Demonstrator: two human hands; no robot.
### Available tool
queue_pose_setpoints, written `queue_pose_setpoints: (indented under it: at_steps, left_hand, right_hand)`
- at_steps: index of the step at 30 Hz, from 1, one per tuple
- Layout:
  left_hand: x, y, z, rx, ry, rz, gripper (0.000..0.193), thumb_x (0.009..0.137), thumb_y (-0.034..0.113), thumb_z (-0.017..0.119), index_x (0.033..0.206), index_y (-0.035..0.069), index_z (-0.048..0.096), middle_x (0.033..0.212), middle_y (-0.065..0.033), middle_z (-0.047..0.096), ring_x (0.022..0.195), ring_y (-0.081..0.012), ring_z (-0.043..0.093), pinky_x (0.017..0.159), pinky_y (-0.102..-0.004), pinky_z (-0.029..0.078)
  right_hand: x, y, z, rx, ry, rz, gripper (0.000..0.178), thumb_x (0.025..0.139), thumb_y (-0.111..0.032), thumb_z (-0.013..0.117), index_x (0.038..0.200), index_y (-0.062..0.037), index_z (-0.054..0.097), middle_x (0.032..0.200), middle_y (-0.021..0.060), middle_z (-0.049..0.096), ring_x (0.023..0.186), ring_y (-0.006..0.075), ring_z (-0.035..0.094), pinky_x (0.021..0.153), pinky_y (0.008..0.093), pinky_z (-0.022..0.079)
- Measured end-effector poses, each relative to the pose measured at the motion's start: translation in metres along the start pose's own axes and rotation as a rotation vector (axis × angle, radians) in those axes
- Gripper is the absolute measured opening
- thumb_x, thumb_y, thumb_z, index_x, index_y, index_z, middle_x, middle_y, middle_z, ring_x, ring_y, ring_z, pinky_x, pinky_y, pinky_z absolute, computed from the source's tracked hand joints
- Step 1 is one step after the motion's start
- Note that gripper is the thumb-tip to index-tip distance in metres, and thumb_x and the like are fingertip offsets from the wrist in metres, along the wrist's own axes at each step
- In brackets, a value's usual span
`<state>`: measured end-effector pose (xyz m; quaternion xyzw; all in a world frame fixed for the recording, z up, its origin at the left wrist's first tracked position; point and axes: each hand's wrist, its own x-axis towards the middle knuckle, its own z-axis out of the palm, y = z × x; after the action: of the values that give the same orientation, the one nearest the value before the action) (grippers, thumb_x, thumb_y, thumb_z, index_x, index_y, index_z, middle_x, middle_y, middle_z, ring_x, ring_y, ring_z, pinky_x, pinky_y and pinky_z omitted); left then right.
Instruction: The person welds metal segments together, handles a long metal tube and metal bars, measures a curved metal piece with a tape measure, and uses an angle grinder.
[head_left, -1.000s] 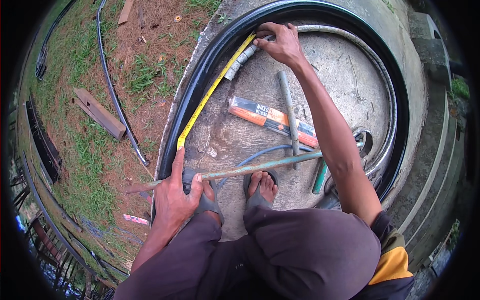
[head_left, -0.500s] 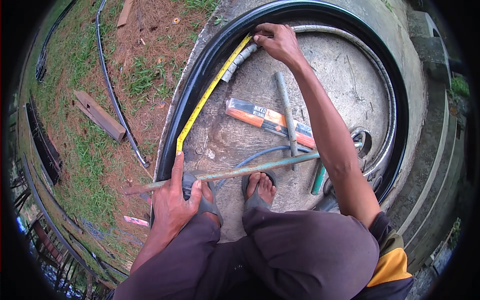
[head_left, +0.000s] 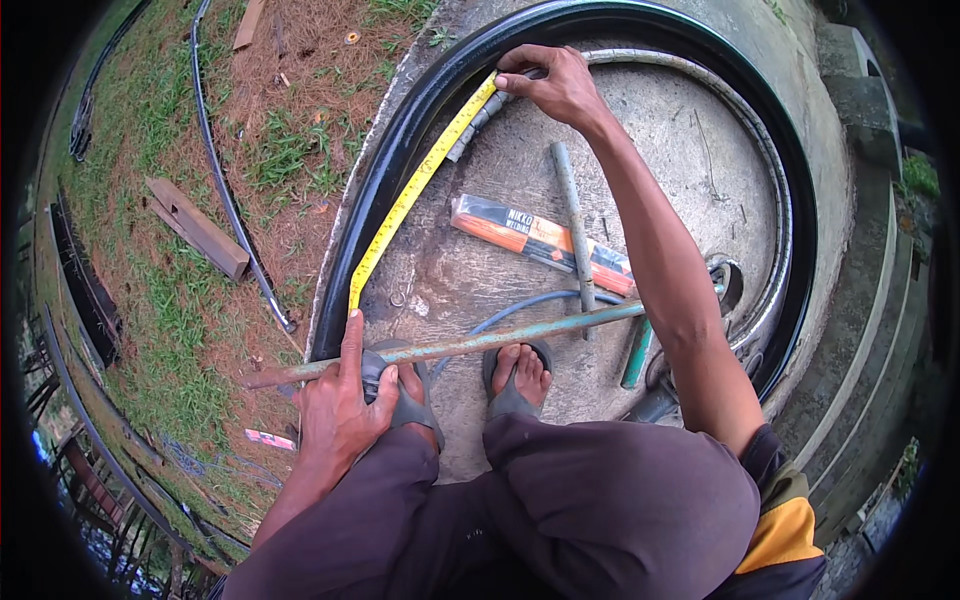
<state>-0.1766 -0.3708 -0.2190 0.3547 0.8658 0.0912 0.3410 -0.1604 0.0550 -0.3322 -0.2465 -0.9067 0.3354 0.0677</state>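
Yellow tape: the yellow tape (head_left: 415, 185) runs slantwise along the inside of the big black hoop (head_left: 365, 215), on the left. A second ago it looked thin; now its flat face shows wider, and it hides more of the grey hose's end.
Right hand: the right hand (head_left: 552, 82) has slid a tiny bit left. Its grip pinches the tape's far end between thumb and fingers.
Left hand: the left hand (head_left: 345, 410) has come a little nearer. Its pointing finger touches the tape's near end. Its grip is curled round a dark rounded case (head_left: 372, 372), with the lower fingers hidden.
Grey hose: the grey hose (head_left: 755, 130) bends round inside the hoop, and the right hand covers part of it.
Long pole: the rusty green pole (head_left: 500, 341) crosses in front of the feet and passes behind the left hand.
Orange box: the orange box (head_left: 500, 225) lies in the middle of the concrete floor (head_left: 650, 140). A short grey pipe (head_left: 573, 220) lies across it, and the right arm is just beside its right end.
Wood: a brown block (head_left: 200, 228) sits on the grass, far left.
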Motion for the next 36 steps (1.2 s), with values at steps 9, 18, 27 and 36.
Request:
queue_pose_setpoints:
  at_steps: [9,18,27,36]
  left_hand:
    - [0.017,0.017,0.002,0.004,0.055,0.009,0.077,0.091,0.039,0.061,0.151,-0.001,0.033,0.063,-0.025,0.064,0.057,-0.0422,0.067,0.055,-0.0535,0.053]
    - [0.035,0.044,-0.002,0.195,0.045,-0.124,0.074,0.093,0.043,0.058,0.146,-0.004,0.037,0.061,-0.0243,0.064,0.059,-0.042,0.068,0.058,-0.0532,0.054]
    - [0.071,0.043,0.022,0.243,0.04,-0.172,0.069,0.094,0.044,0.055,0.141,-0.006,0.044,0.065,-0.025,0.066,0.064,-0.0428,0.069,0.061,-0.0527,0.055]
    - [0.073,0.051,0.029,0.38,0.038,-0.161,0.069,0.095,0.044,0.054,0.139,-0.008,0.045,0.065,-0.0249,0.067,0.064,-0.0415,0.07,0.061,-0.0513,0.056]
  right_hand:
    - [-0.01,0.009,0.015,0.171,0.285,-0.298,0.025,0.078,-0.018,0.082,0.1,-0.0123,0.073,0.096,0.0008,0.073,0.097,0.0212,0.067,0.092,0.0377,0.051]
    - [-0.012,-0.001,0.04,0.106,0.413,-0.393,0.011,0.083,-0.013,0.074,0.09,-0.011,0.065,0.084,0.003,0.068,0.086,0.0253,0.065,0.084,0.0382,0.048]
    - [-0.01,0.023,0.012,0.588,0.033,-0.158,0.013,0.091,-0.007,0.069,0.104,-0.0061,0.066,0.097,0.0019,0.069,0.093,0.0104,0.065,0.086,0.028,0.054]
    - [-0.006,0.031,0.016,0.602,0.033,-0.182,0.013,0.089,0.005,0.061,0.099,-0.0036,0.064,0.087,0.0046,0.062,0.081,0.0133,0.063,0.072,0.0307,0.054]
